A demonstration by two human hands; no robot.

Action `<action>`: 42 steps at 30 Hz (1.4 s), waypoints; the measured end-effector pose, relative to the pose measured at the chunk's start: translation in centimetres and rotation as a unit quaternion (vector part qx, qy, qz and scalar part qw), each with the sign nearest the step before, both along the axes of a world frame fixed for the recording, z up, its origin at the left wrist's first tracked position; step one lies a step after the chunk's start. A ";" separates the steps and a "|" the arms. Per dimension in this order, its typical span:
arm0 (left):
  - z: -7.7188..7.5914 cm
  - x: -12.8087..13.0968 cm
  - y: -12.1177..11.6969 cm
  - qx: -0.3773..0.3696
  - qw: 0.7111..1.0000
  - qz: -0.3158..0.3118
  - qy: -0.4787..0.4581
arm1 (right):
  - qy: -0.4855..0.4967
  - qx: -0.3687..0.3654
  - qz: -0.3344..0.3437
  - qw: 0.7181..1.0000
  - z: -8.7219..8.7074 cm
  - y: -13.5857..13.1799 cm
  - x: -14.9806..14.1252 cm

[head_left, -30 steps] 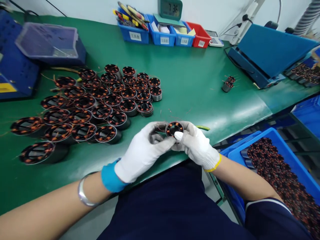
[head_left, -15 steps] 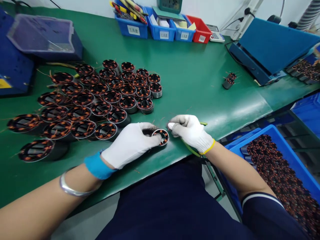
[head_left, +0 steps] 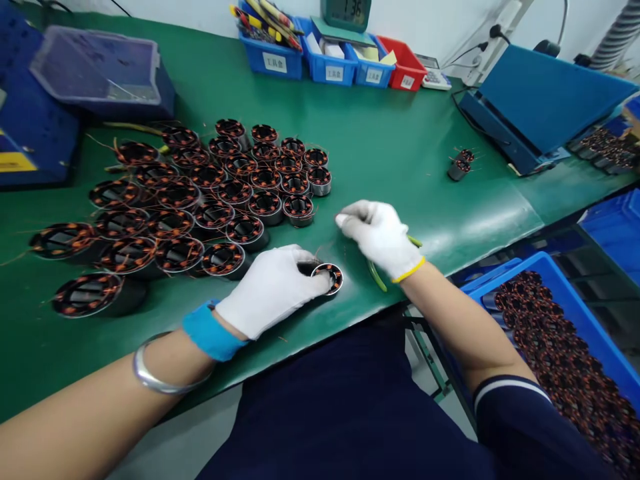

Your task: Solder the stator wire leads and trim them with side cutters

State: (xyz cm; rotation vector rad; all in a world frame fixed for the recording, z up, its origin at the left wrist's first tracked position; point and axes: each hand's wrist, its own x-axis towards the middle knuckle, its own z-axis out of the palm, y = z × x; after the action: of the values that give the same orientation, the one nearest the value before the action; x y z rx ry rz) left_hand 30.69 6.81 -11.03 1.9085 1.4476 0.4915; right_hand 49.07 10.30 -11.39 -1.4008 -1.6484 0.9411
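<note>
My left hand (head_left: 283, 287), in a white glove, grips a small motor stator (head_left: 334, 279) near the front edge of the bench. Its thumb reaches into the ring, and orange copper windings show around the inside. To the right and slightly farther back, my gloved right hand (head_left: 377, 233) is raised, fingers closed in a pinch; what they hold, if anything, is too small to make out. Green handles (head_left: 377, 275) of a tool show on both sides of that hand; whether it is held or lying there I cannot tell. Many more stators (head_left: 181, 193) stand upright in rows on the left.
Blue bins (head_left: 275, 61) with tools and papers and a red bin (head_left: 407, 67) line the back. Two small stators (head_left: 459, 167) stand near a blue machine (head_left: 545, 100). A blue crate (head_left: 590, 320) of stators is at lower right; a translucent bin (head_left: 100, 73) sits back left.
My right hand has moved up and away from the stator, widening the gap between them. My left hand keeps its grip, and the view has shifted slightly.
</note>
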 end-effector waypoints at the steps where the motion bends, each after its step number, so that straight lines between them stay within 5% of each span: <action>1: 0.0 0.0 0.0 -0.002 1.000 0.005 0.001 | 0.021 0.003 -0.023 1.000 0.1 0.2 0.7; 3: 0.1 -0.1 0.0 0.007 1.000 0.014 0.001 | -0.018 0.033 -0.041 0.998 0.5 -0.2 2.3; 6: 0.1 -0.1 0.4 0.003 0.999 0.030 -0.028 | -0.210 0.109 -0.034 0.971 1.0 -3.0 4.1; 10: 0.3 0.4 1.0 -0.045 0.994 0.019 -0.099 | -0.340 0.158 0.055 0.925 -0.1 -7.1 3.0; 16: -0.1 1.3 1.6 -0.108 0.978 -0.003 -0.181 | -0.320 0.185 0.066 0.927 -2.7 -7.1 -0.3; 22: -1.5 1.1 2.3 -0.032 0.907 0.208 -0.366 | -0.279 0.156 0.101 0.942 -2.3 -6.6 0.3; 28: -0.6 2.2 0.4 -0.115 0.946 0.087 -0.290 | -0.282 0.135 0.123 0.942 -2.0 -6.6 0.6; 36: 0.1 1.1 1.7 0.059 0.873 0.214 -0.434 | -0.251 0.175 0.109 0.946 -2.1 -6.4 1.1; 39: 0.2 0.6 0.2 -0.040 0.890 0.173 -0.419 | -0.283 0.210 0.036 0.935 -1.6 -5.7 2.8; 42: 0.0 0.6 -1.5 -0.155 0.910 0.115 -0.368 | -0.376 0.157 -0.046 0.912 -1.5 -5.1 5.0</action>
State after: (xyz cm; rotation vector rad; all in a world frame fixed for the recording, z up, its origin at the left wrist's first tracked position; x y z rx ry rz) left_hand 31.32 5.32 -11.06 1.1119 1.1421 0.9119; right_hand 54.10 5.22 -12.87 -1.6951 -2.1287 0.0296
